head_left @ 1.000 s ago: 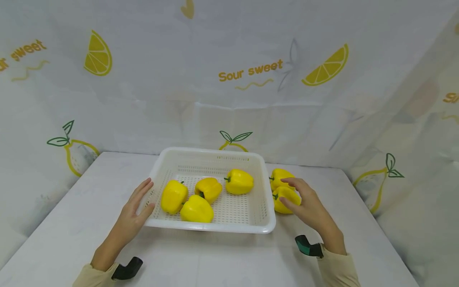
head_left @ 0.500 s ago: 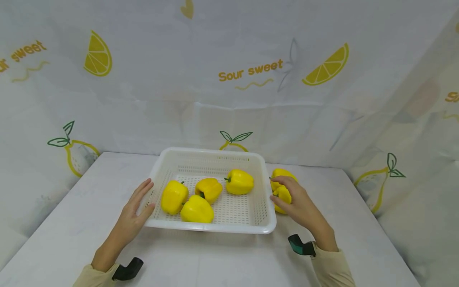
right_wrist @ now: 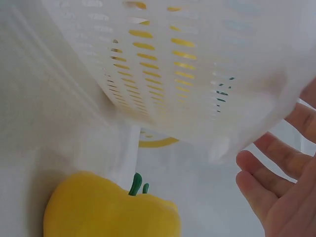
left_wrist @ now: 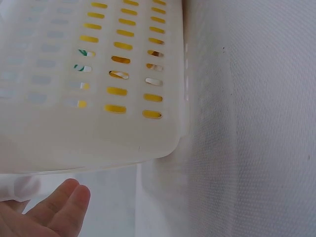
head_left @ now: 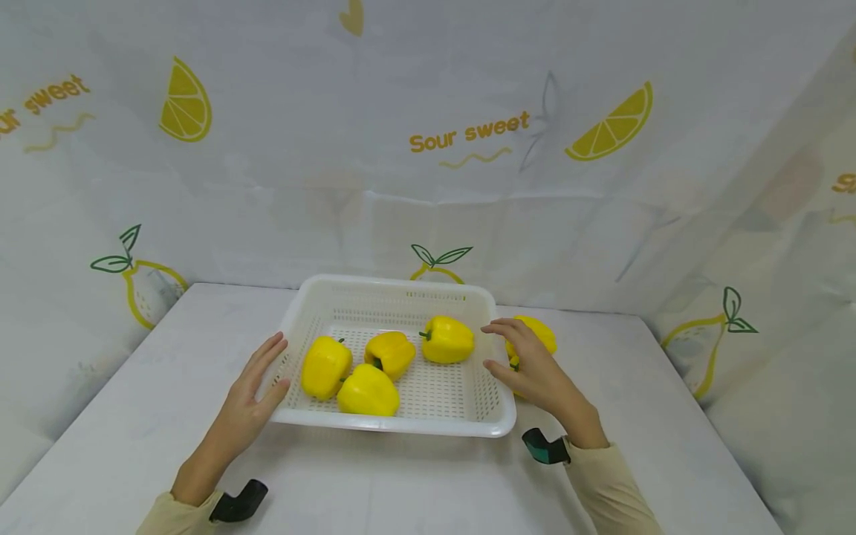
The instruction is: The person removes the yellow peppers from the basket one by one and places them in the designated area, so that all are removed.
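my left hand (head_left: 244, 405) and right hand (head_left: 535, 371) spread wide at opposite ends of the white plastic basket (head_left: 401, 423) of yellow bell peppers (head_left: 368, 390) on the table (head_left: 401, 490); i'm likely lining up a grip, needing even pressure.

You have a smooth, semi-glossy plastic basket (head_left: 381, 423) and glossy, smooth-skinned bell peppers (head_left: 368, 391). Your table cover (left_wrist: 266, 118) looks matt and finely woven up close. The printed backdrop (head_left: 301, 171) is a creased, dull-sheened sheet, your sleeve (head_left: 608, 487) is matt cloth, and the wrist mount (head_left: 239, 502) looks like smooth plastic.
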Motion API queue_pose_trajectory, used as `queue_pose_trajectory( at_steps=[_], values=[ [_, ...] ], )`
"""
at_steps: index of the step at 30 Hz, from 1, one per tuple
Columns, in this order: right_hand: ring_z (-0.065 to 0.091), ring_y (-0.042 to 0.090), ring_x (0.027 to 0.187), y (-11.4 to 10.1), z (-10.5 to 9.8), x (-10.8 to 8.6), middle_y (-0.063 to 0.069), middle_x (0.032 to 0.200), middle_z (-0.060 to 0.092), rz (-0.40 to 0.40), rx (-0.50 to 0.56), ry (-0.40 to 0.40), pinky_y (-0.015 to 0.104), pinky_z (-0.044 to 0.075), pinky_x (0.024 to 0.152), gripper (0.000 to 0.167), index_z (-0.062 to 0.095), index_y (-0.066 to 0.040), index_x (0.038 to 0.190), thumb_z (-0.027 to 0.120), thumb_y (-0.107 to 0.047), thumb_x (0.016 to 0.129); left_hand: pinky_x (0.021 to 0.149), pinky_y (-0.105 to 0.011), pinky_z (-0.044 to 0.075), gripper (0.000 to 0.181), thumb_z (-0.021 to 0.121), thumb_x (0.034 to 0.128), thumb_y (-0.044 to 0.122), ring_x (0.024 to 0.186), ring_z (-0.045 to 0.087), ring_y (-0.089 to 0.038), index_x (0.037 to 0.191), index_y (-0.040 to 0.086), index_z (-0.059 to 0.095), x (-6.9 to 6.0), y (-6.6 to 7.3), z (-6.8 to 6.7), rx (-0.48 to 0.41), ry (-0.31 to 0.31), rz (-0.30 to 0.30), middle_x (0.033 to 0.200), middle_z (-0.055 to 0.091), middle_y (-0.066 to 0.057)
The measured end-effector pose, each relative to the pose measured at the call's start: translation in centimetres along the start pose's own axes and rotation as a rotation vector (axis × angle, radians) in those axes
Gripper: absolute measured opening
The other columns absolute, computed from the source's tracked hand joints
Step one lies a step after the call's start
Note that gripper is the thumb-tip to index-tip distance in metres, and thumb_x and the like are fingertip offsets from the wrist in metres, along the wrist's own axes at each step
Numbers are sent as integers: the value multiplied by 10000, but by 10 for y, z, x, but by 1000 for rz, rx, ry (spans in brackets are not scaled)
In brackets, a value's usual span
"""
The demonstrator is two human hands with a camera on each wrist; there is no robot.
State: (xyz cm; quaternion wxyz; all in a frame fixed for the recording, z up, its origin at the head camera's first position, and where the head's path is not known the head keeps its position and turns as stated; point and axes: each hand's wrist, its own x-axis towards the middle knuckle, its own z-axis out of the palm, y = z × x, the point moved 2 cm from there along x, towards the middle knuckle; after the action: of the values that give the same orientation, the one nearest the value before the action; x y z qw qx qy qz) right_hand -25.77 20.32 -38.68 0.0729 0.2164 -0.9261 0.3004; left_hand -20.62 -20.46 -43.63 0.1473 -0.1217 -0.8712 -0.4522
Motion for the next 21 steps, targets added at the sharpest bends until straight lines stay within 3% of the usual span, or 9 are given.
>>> queue_pose_trajectory(
  at_steps=[5,7,11,21],
  values=[
    [436,394,1346,-4,8,7,181,1448,472,-57,8,-1,608,418,1079,528,559,-67,1331,759,-97,843,1101,-32,158,563,548,976,101,1509,241,-293,1510,46,379,0,0,0,1,0,0,1625,261,-152],
    [435,388,1349,-4,11,9,180,1444,474,-77,13,-8,600,411,1091,545,561,-66,1329,773,-86,827,1141,-71,169,565,547,976,97,1487,245,-393,1511,45,376,0,1,0,0,-3,-4,1626,257,-153],
    [434,373,1355,-6,13,11,167,1447,472,-78,16,-33,584,403,1108,564,556,-67,1337,782,-86,820,1071,11,146,570,547,972,80,1463,243,-460,1512,34,370,1,2,1,-13,-9,0,1628,247,-162],
    [438,341,1365,-8,14,20,112,1493,438,-31,-26,-106,568,424,1096,621,509,-121,1402,774,-115,840,1010,54,150,561,551,967,77,1482,247,-386,1501,24,385,1,2,0,-8,6,18,1618,264,-170]
  ],
)
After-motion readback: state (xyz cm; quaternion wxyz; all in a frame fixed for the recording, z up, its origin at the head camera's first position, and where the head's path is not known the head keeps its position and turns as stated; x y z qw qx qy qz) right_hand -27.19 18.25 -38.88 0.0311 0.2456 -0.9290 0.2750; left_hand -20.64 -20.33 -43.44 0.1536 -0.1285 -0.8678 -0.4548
